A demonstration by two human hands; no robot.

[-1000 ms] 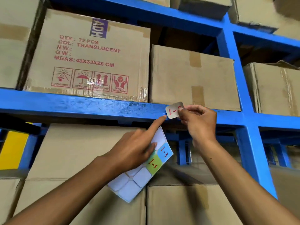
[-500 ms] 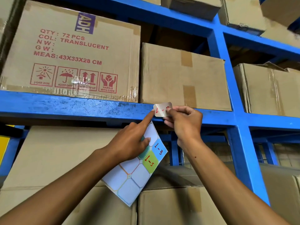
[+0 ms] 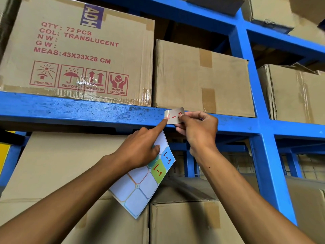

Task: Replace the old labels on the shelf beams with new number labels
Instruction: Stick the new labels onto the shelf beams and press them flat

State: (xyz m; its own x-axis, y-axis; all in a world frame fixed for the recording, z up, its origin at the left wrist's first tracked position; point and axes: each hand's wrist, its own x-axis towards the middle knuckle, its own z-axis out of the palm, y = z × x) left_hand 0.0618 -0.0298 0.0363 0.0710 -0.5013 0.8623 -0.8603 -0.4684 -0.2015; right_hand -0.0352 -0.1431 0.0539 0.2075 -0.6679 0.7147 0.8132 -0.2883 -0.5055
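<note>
A small white label (image 3: pixel 174 115) with red handwriting lies against the front of the blue shelf beam (image 3: pixel 88 111). My right hand (image 3: pixel 197 131) pinches its right end between thumb and fingers. My left hand (image 3: pixel 140 150) presses its index fingertip on the label's left end while the other fingers hold a sticker sheet (image 3: pixel 140 184). The sheet hangs below the beam, with a blue sticker marked 1-3 and a green one marked 1-5; its other cells are blank.
Cardboard boxes fill the shelves: a printed box (image 3: pixel 77 53) and a plain box (image 3: pixel 202 80) stand on the beam, more sit below (image 3: pixel 193 222). A blue upright post (image 3: pixel 260 120) rises at the right. A yellow panel (image 3: pixel 4 155) shows at the far left.
The camera view shifted slightly right. The label, held tilted off the beam a second ago, now lies flatter against it, with my left index fingertip on its left end.
</note>
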